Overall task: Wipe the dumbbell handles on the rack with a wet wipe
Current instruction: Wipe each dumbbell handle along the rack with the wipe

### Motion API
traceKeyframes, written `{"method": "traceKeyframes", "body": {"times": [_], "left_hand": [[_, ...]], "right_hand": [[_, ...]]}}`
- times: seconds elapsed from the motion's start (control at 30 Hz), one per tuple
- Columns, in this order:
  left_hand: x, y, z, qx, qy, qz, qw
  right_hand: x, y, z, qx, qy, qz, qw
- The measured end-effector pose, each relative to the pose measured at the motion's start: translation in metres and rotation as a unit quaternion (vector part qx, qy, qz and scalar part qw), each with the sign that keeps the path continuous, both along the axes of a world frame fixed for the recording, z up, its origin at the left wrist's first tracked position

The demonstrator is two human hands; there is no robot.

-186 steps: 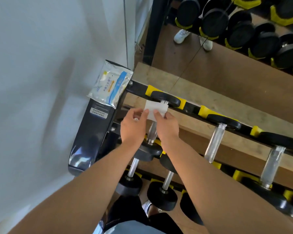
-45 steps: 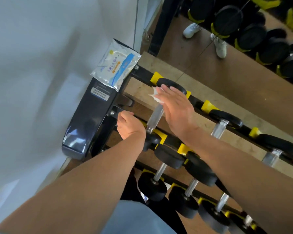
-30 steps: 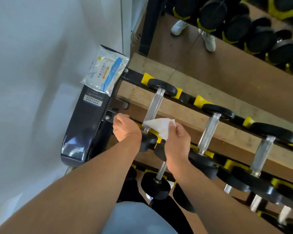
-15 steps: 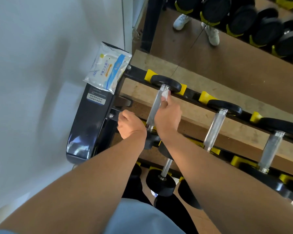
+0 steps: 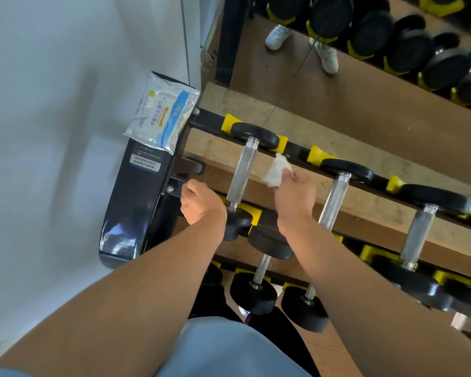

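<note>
A black rack (image 5: 297,152) with yellow cradles holds several dumbbells with silver handles. The leftmost dumbbell's handle (image 5: 241,172) on the top tier is bare. My right hand (image 5: 294,195) holds a crumpled white wet wipe (image 5: 276,170) between that handle and the second dumbbell's handle (image 5: 332,201), touching neither. My left hand (image 5: 201,201) is closed in a fist at the rack's left end, beside the near black head (image 5: 235,221) of the leftmost dumbbell; what it grips is hidden.
A wet wipe packet (image 5: 162,118) lies on the rack's black end panel (image 5: 136,202). A white wall (image 5: 65,131) stands at the left. A mirror (image 5: 365,63) behind the rack reflects dumbbells and white shoes. Lower tiers hold more dumbbells (image 5: 256,292).
My right hand has come off the leftmost handle and moved right with the wipe, which is now bunched up. My left hand has stayed at the rack's left end.
</note>
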State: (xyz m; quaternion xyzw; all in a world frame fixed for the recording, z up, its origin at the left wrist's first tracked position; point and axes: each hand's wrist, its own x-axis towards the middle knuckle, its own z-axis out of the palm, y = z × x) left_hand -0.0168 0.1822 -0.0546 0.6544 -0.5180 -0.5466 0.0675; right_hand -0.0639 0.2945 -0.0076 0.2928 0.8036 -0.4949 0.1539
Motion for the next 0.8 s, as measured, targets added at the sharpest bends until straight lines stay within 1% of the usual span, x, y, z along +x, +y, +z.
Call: {"method": "traceKeyframes", "body": {"times": [0.03,0.07,0.1,0.2,0.27,0.3,0.33,0.4,0.43,0.47,0.5,0.53,0.57,0.6,0.63,0.67,0.7,0.73,0.77,0.8], "left_hand": [[0.0,0.0,0.001,0.001,0.002,0.0,1.0],[0.0,0.0,0.001,0.003,0.004,0.001,1.0],[-0.001,-0.001,0.001,0.005,0.004,0.003,1.0],[-0.001,-0.002,0.0,0.005,0.002,0.002,1.0],[-0.001,-0.002,-0.001,0.002,0.001,-0.007,1.0],[-0.001,-0.002,-0.002,0.001,-0.002,-0.01,1.0],[-0.001,-0.002,-0.003,0.0,-0.004,-0.012,1.0],[-0.001,-0.002,-0.003,0.0,-0.002,-0.013,1.0],[-0.001,-0.002,-0.001,0.001,0.001,-0.014,1.0],[0.0,-0.001,0.0,0.003,0.004,-0.016,1.0],[0.0,-0.001,0.002,0.005,0.005,-0.016,1.0],[0.0,-0.001,0.002,0.007,0.007,-0.015,1.0],[0.001,-0.001,0.003,0.01,0.009,-0.011,1.0],[0.001,-0.001,0.002,0.013,0.012,-0.006,1.0],[0.002,0.0,0.002,0.014,0.016,-0.001,1.0],[0.002,0.0,0.001,0.016,0.021,0.006,1.0],[0.002,-0.001,0.001,0.018,0.025,0.014,0.999],[0.002,-0.001,0.001,0.02,0.028,0.024,0.999],[0.001,0.0,0.002,0.02,0.031,0.036,0.999],[0.001,0.0,0.001,0.021,0.033,0.049,0.998]], "right_hand": [[-0.008,-0.006,-0.003,-0.018,0.006,0.003,1.0],[-0.011,-0.017,-0.004,-0.034,0.004,0.033,0.999],[-0.011,-0.028,-0.005,-0.028,-0.005,0.082,0.996],[0.005,-0.037,-0.015,0.091,0.003,0.232,0.968],[0.024,-0.025,-0.023,0.17,0.006,0.327,0.93],[0.032,-0.019,-0.024,0.216,0.0,0.39,0.895],[0.037,-0.014,-0.022,0.26,-0.012,0.462,0.848],[0.034,-0.009,-0.009,0.322,-0.02,0.591,0.739],[0.028,-0.008,0.001,0.333,-0.016,0.636,0.696],[0.022,-0.006,0.011,0.335,-0.01,0.668,0.665],[0.017,-0.004,0.02,0.328,-0.003,0.692,0.643],[0.013,-0.002,0.026,0.313,0.004,0.705,0.636],[0.012,0.0,0.031,0.293,0.018,0.699,0.652],[0.011,0.0,0.035,0.27,0.044,0.67,0.69],[0.008,-0.001,0.039,0.244,0.092,0.617,0.742],[0.003,-0.001,0.037,0.224,0.173,0.554,0.783],[-0.005,-0.002,0.033,0.219,0.262,0.514,0.787],[-0.013,-0.003,0.023,0.24,0.328,0.516,0.755],[-0.019,-0.003,0.011,0.268,0.35,0.565,0.697],[-0.021,-0.003,-0.003,0.281,0.326,0.651,0.625]]}}
